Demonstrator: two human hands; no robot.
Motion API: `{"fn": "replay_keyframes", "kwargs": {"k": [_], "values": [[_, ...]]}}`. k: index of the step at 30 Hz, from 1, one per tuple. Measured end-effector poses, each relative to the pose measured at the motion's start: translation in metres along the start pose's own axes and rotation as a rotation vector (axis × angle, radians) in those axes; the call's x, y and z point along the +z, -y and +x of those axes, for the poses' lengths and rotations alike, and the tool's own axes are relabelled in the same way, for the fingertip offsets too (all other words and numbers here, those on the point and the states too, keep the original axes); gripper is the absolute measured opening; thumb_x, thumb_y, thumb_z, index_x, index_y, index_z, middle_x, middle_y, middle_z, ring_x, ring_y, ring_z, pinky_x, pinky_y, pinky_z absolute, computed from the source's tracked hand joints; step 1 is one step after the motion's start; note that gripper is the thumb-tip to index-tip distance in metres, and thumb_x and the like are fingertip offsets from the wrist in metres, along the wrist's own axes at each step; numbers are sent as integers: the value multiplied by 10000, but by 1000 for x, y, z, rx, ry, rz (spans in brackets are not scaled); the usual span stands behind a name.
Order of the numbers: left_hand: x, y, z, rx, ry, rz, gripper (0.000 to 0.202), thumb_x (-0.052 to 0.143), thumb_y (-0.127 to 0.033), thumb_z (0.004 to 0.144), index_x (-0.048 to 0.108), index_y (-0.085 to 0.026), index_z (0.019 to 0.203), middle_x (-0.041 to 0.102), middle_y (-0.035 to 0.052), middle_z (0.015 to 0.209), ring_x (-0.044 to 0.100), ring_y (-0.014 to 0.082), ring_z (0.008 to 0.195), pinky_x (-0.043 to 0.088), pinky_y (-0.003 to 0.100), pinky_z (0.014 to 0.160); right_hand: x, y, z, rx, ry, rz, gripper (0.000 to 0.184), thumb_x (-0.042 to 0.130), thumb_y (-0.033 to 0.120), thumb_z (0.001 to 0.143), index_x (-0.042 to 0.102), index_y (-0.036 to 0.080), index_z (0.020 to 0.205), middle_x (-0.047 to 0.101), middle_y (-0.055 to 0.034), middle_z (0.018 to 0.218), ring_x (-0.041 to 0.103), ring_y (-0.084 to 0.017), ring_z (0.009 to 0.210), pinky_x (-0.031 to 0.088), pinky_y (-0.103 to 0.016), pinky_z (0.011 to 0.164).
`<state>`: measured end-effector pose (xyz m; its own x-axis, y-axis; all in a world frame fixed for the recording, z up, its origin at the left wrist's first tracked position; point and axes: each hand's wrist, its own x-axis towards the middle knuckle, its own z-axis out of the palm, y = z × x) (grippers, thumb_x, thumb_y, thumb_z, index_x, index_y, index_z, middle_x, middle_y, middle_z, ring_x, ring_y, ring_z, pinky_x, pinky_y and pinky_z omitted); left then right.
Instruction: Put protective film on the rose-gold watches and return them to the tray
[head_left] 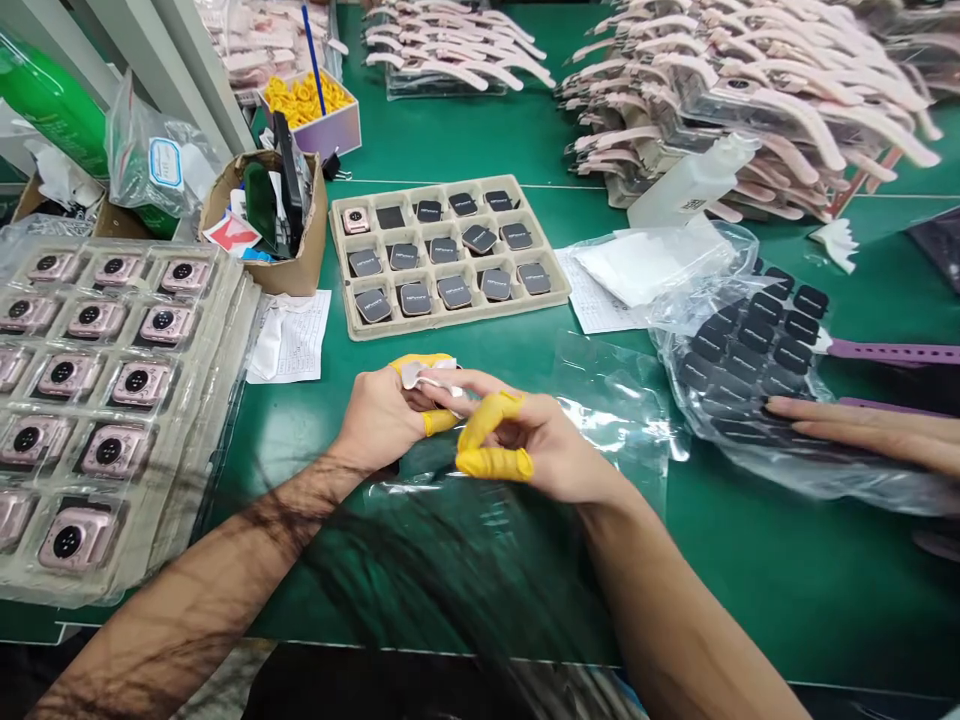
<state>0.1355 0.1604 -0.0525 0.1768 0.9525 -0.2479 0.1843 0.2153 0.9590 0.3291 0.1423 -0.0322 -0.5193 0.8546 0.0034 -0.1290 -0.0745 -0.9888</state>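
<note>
My left hand is closed, with yellow finger cots on its thumb and forefinger. It grips a small white cloth, and whatever lies behind the cloth is hidden by the fingers. My right hand also wears two yellow cots. Its fingers are bent, and an uncovered fingertip presses on the cloth from the right. Below both hands a clear plastic sheet lies on the green table. Just beyond them is a moulded tray with dark square pieces and one pink watch case.
Stacked trays of pink watch cases stand at left, near a cardboard box. A co-worker's hand rests on a plastic bag of dark pieces. Behind are a white bottle and piled pink straps.
</note>
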Motion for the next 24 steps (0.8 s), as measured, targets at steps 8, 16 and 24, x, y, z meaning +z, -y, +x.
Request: {"fn": "replay_keyframes", "kwargs": {"k": [8, 16, 24], "values": [[0, 1, 2, -35, 9, -86, 615, 877, -226, 576, 723, -171, 1169, 760, 30, 792, 727, 186, 724, 579, 245, 678, -13, 2, -6, -159, -152, 63, 119, 807, 220, 755, 775, 321, 810, 601, -8, 1437, 501, -342, 1397, 455, -520, 1139], [-1, 1, 3, -59, -17, -186, 684, 906, -208, 514, 720, -155, 1170, 766, 59, 959, 720, 166, 727, 582, 235, 675, -6, -4, 3, -92, -356, 3, 125, 855, 262, 703, 750, 285, 767, 616, -7, 1417, 467, -315, 1429, 569, -406, 1012], [-2, -2, 2, -55, 48, -174, 731, 863, -177, 609, 651, -166, 1308, 742, 34, 894, 687, 114, 713, 567, 213, 716, -33, 15, -12, 0, -563, -113, 163, 860, 293, 686, 727, 277, 779, 625, -44, 1377, 688, -301, 1148, 575, -294, 624]]}}
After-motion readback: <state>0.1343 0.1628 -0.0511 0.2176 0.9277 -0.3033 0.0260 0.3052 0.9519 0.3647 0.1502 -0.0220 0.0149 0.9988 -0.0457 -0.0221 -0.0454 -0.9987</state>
